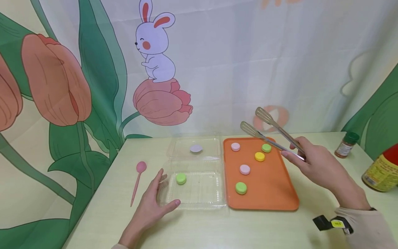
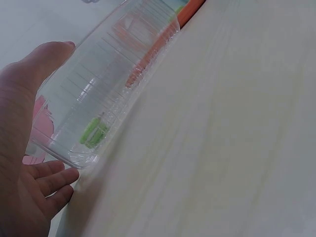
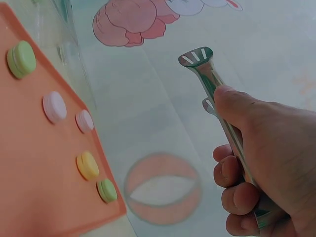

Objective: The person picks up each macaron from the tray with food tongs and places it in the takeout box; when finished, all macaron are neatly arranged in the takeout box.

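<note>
- The right hand (image 1: pixel 314 162) grips a pair of metal tongs (image 1: pixel 270 133), fingers curled round the handle end and thumb on top; the 2 slotted tips stand apart and hold nothing.
- The tongs' long axis runs from the hand up and to the left, tips raised above the far right corner of the orange tray (image 1: pixel 280 204), clear of everything on it.
- 5 round cookies lie on the tray, left of and below the tips: a green cookie (image 1: pixel 266 148) and a yellow cookie (image 1: pixel 259 156) lie nearest, a pink one (image 1: pixel 235 146) at the far left, another pink (image 1: pixel 245 169) and a green (image 1: pixel 240 187) nearer the person.
- The right hand is the nearer one to all 5.
- The left hand (image 1: pixel 149 207) rests flat on the counter (image 1: pixel 202 228), fingers straight, thumb and fingertips touching the near left corner of the clear plastic box (image 1: pixel 199 197).
- The box lies open just beside the tray's left edge; 1 green cookie (image 1: pixel 181 178) sits in its near half, a pale cookie (image 1: pixel 196 148) in the far half.
- A pink spoon (image 1: pixel 138 181) lies left of the box.
</note>
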